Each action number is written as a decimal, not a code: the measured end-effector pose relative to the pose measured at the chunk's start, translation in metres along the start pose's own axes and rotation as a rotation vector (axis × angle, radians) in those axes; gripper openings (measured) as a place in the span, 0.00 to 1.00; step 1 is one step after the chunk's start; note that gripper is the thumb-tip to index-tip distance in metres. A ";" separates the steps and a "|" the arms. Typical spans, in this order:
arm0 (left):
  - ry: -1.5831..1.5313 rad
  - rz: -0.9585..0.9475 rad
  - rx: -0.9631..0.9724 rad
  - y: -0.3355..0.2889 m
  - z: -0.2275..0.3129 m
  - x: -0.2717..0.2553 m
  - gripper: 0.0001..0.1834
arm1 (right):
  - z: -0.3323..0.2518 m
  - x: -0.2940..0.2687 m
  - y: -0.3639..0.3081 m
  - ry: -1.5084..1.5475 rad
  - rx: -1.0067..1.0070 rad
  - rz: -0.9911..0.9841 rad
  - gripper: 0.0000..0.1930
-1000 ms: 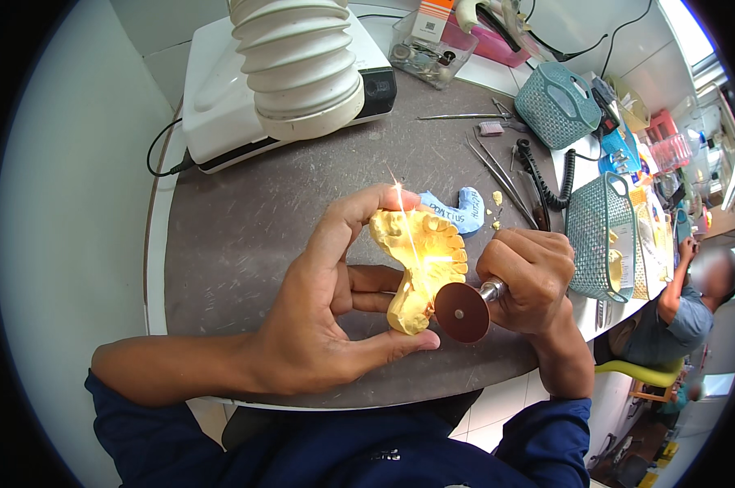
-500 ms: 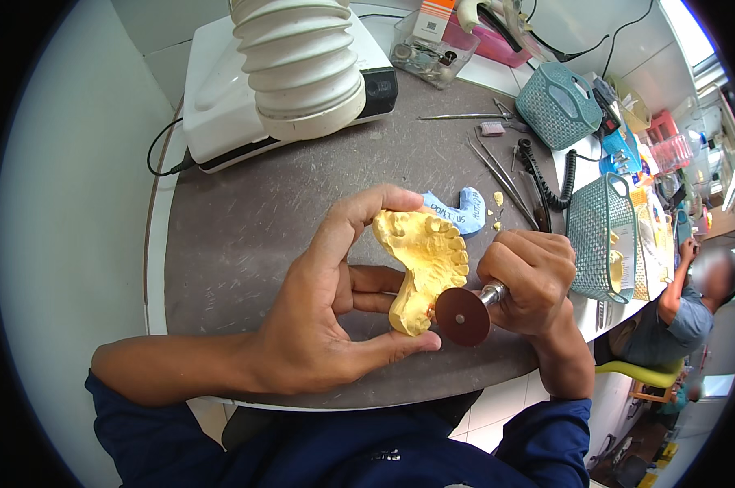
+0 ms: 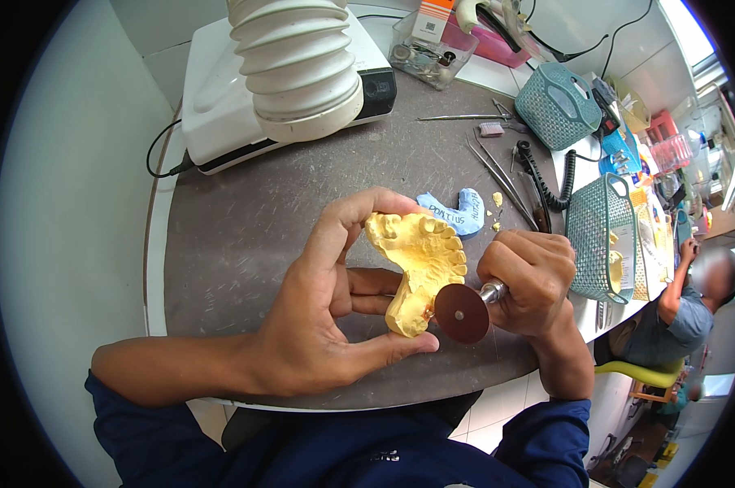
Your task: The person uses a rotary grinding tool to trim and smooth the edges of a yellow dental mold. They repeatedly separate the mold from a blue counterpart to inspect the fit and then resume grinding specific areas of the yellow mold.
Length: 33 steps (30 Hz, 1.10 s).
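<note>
A yellow plaster dental model [image 3: 420, 268] with a curved row of teeth is held in my left hand [image 3: 319, 309], fingers at its top and behind it, thumb beneath its lower end. My right hand [image 3: 530, 281] is closed round a silver rotary handpiece [image 3: 493, 291]. The handpiece carries a round reddish-brown disc [image 3: 463, 315], whose left edge is at the lower part of the model; whether it touches cannot be told. Beyond the model, a blue curved piece [image 3: 458, 213] with handwriting lies on the grey-brown bench top [image 3: 237, 268], partly hidden by the model and my left fingers.
A white machine [image 3: 221, 98] with a ribbed hose [image 3: 298, 65] stands at the back left. Metal tools [image 3: 502, 183], yellow crumbs [image 3: 497, 199] and a coiled black cord [image 3: 567, 183] lie at right. Beside them stand teal baskets [image 3: 599, 236]. A seated person [image 3: 668, 309] is farther right.
My left hand and the dental model have shifted slightly left, and the model has tilted a little. More of the blue piece shows. My right hand and the disc stay almost in place.
</note>
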<state>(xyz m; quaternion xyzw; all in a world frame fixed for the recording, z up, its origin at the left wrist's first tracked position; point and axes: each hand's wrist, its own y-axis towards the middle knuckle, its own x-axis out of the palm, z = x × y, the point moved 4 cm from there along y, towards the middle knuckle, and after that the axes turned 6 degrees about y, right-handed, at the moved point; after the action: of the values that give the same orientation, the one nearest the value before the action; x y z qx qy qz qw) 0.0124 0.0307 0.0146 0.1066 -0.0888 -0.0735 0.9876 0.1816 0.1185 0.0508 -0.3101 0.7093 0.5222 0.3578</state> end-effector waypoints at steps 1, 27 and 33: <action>-0.014 0.000 -0.004 0.000 -0.001 0.000 0.51 | 0.000 0.000 0.000 0.002 0.000 0.001 0.27; -0.010 -0.004 0.000 0.001 0.000 0.000 0.51 | 0.000 0.000 -0.001 0.001 0.029 0.004 0.27; 0.000 -0.012 -0.002 0.001 0.000 0.000 0.50 | 0.001 0.000 -0.002 0.003 0.023 0.000 0.27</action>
<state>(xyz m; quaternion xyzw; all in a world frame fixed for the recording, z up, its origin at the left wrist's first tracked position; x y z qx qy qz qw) 0.0128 0.0313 0.0150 0.1061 -0.0883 -0.0794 0.9872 0.1832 0.1188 0.0501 -0.3068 0.7158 0.5137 0.3601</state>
